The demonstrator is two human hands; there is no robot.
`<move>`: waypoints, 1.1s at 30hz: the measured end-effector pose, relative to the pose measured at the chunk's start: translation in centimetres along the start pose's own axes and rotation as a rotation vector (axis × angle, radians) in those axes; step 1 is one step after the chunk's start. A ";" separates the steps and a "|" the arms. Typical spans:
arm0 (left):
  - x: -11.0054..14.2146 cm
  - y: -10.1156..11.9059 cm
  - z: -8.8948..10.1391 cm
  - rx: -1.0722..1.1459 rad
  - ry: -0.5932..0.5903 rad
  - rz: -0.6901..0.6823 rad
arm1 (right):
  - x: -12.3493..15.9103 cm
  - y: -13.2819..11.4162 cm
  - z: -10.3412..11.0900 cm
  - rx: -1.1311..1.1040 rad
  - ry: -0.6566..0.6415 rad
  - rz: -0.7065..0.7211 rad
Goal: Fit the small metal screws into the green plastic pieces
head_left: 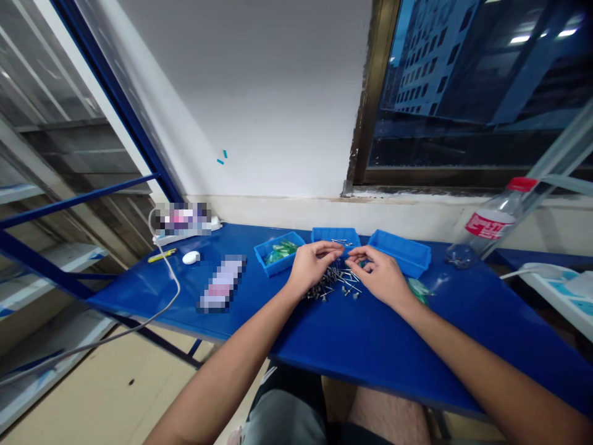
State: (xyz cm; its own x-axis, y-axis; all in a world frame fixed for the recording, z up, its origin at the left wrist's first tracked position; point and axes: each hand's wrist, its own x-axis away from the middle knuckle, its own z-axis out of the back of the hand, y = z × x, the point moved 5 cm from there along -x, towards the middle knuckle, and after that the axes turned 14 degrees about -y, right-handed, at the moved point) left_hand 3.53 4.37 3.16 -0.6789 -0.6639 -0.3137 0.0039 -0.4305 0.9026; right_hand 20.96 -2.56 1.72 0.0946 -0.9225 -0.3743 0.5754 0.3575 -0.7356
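Observation:
My left hand [314, 264] and my right hand [380, 275] meet over the blue table, fingertips almost touching. Both have thumb and fingers pinched together; whatever is between them is too small to make out. Under and between the hands lies a loose pile of thin metal pins with thick heads [328, 283]. Just beyond the fingers, a blue middle bin [334, 233] holds a few similar pins. Left of it, another blue bin [270, 268] contains green-tinted clear plastic pieces [281, 250]. A third blue bin [402, 247] sits behind my right hand, its inside partly hidden.
A green-tinted plastic piece [419, 289] lies right of my right wrist. A red-capped bottle [491, 222] stands at the back right. To the left are a blurred-out flat object [223, 284], a white rounded object [191, 258], a yellow pen-like tool [162, 255] and a cable [178, 285].

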 end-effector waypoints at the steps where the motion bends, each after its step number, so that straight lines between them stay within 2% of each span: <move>1: 0.0 0.0 -0.1 0.046 -0.004 0.006 | 0.0 0.1 -0.2 -0.040 -0.013 -0.003; 11: -0.2 -0.7 -1.0 0.203 -0.040 0.024 | 0.0 0.1 -0.5 -0.088 0.009 -0.005; 20: -0.3 -0.4 -0.8 0.234 -0.027 -0.007 | -0.2 0.8 -0.8 -0.139 -0.021 -0.032; 24: -0.2 -0.2 -1.1 0.187 -0.060 -0.034 | -0.3 1.2 -0.7 -0.253 -0.006 -0.037; 28: -0.1 -0.6 -1.6 0.095 -0.153 -0.025 | -0.3 1.5 -0.4 -0.402 0.029 -0.037; 30: -0.1 -0.9 -1.6 0.039 -0.173 -0.009 | -0.2 1.6 -0.3 -0.412 0.029 -0.051; 33: -0.1 -1.1 -0.9 -0.059 -0.120 0.010 | -0.1 1.4 -0.3 -0.320 0.012 -0.062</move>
State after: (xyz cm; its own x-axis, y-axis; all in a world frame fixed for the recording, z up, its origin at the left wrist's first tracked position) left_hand 4.30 4.34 1.98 -0.7618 -0.5914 -0.2642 0.0518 -0.4623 0.8852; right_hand 21.54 -1.92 0.59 0.0564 -0.9430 -0.3281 0.2953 0.3297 -0.8967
